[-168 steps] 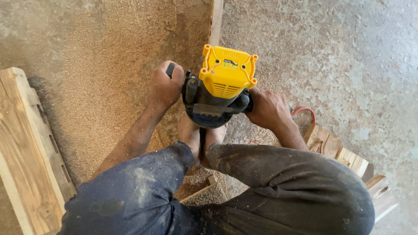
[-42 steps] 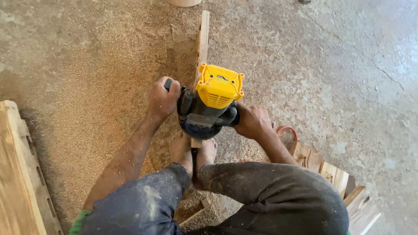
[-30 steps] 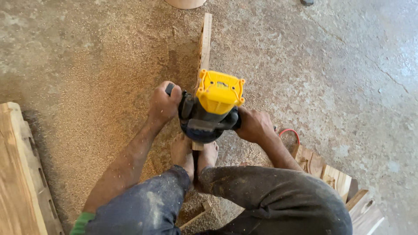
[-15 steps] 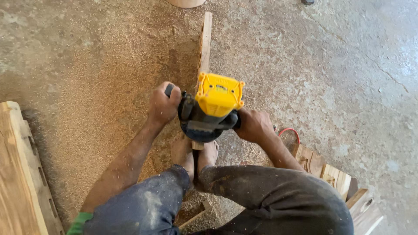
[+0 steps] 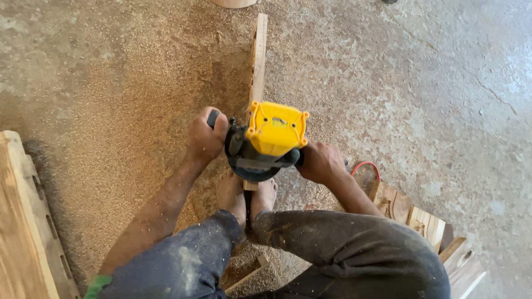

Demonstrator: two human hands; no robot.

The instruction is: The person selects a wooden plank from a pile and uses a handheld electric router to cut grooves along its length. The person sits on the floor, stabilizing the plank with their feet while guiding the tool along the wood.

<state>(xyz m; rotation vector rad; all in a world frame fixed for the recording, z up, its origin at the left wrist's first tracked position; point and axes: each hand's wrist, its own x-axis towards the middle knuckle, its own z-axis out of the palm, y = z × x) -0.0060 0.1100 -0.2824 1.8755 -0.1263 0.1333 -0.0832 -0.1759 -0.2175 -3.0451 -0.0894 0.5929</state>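
Router (image 5: 270, 141), yellow-capped with a dark round body, sits upright on a narrow wooden strip (image 5: 257, 55) that lies on the concrete floor (image 5: 443, 111) and runs away from us toward the top of the view. We grip it from both sides: our left hand (image 5: 205, 138) has its fingers clenched around the black handle on the left, and our right hand (image 5: 320, 161) has its fingers clenched around the handle on the right, which the hand hides almost wholly. Both forearms are dusted with fine wood dust.

Just below the router our two bare feet (image 5: 246, 196) press close together on the near end of the strip, touching each other, with our knees in dusty dark trousers bent over them. A thick spread of sawdust (image 5: 127, 111) covers the floor to the left of the strip and around the feet.

At the left edge lies a broad pale wooden plank (image 5: 25, 221) with slots cut along its side. To the right, near our right forearm, a red cord (image 5: 368, 166) loops beside a small stack of short wood pieces (image 5: 426, 227). We cannot tell whether the cutter is touching the wood, since the base hides it.
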